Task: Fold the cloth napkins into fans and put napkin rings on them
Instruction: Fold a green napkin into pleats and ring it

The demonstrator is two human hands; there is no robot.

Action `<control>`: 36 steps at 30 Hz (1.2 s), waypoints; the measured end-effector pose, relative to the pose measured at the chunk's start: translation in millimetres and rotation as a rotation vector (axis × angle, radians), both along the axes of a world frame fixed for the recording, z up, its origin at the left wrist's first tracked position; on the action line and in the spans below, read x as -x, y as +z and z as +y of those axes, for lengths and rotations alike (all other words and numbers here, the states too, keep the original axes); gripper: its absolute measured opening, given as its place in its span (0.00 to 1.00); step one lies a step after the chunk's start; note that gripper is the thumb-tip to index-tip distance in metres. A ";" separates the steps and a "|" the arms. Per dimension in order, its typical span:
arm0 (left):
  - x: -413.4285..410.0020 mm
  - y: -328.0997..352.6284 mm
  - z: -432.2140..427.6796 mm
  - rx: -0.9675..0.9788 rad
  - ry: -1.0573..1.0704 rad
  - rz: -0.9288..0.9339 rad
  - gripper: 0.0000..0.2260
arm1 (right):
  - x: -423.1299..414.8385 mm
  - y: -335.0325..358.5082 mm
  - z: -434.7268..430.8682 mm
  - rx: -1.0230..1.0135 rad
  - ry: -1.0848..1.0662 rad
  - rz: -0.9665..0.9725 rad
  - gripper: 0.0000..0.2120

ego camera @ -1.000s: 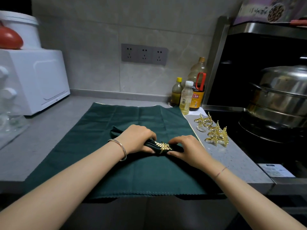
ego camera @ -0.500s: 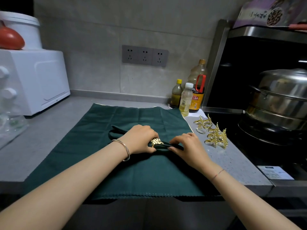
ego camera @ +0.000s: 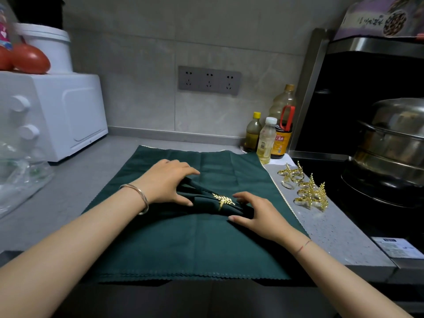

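A pleated dark green napkin [ego camera: 203,198] lies on a stack of flat green napkins [ego camera: 183,244] on the counter. A gold leaf-shaped napkin ring [ego camera: 223,199] sits around its middle. My left hand [ego camera: 168,182] rests over the napkin's left end, fingers spread and fairly straight, thumb against the cloth. My right hand [ego camera: 254,214] lies on the right end with fingers extended, touching the fabric. Several spare gold napkin rings [ego camera: 306,191] lie on the counter to the right of the cloths.
A white oven [ego camera: 52,115] stands at the left with a white bucket [ego camera: 49,49] on top. Three bottles [ego camera: 270,134] stand at the back right. A steel steamer pot [ego camera: 390,148] sits on the black hob. A crumpled clear plastic bag [ego camera: 20,180] lies far left.
The ring has slid to the middle of the pleated napkin. Both hands have loosened from a grip and now lie spread on the napkin's two ends.
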State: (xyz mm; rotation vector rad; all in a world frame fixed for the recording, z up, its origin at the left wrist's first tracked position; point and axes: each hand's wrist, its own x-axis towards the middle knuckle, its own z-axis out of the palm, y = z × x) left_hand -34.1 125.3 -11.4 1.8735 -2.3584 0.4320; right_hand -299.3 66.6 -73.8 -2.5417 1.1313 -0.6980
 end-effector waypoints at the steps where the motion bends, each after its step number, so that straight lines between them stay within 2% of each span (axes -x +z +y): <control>1: -5.8 0.2 0.5 -0.001 0.010 0.026 0.37 | -7.8 -1.1 0.0 -0.015 0.006 -0.018 0.28; 5: -36.6 -6.1 -1.1 0.002 0.060 0.223 0.37 | -40.1 -6.5 -9.0 0.013 0.001 -0.066 0.22; 9: -90.3 -17.0 -15.7 0.024 0.157 0.473 0.45 | -71.4 -1.3 -37.4 -0.016 0.012 -0.124 0.18; 11: -124.0 -26.2 -31.7 0.054 0.244 0.532 0.44 | -88.5 8.9 -59.6 -0.038 0.025 -0.175 0.16; 13: -163.2 -35.1 -49.4 0.088 0.354 0.541 0.38 | -117.1 19.8 -88.7 -0.044 0.035 -0.232 0.15; 16: -218.4 -50.4 -74.8 0.017 0.507 0.566 0.28 | -173.7 33.7 -137.3 -0.093 0.047 -0.330 0.16; 22: -283.3 -70.9 -119.4 -0.079 0.676 0.460 0.28 | -312.4 47.9 -220.5 -0.115 0.109 -0.282 0.15; 29: -301.5 -90.9 -141.7 -0.211 0.710 0.402 0.29 | -452.1 28.2 -269.4 -0.045 0.077 -0.241 0.10; 36: -298.0 -90.9 -141.8 -0.211 0.716 0.356 0.31 | -518.4 -8.5 -287.0 0.119 -0.069 -0.083 0.21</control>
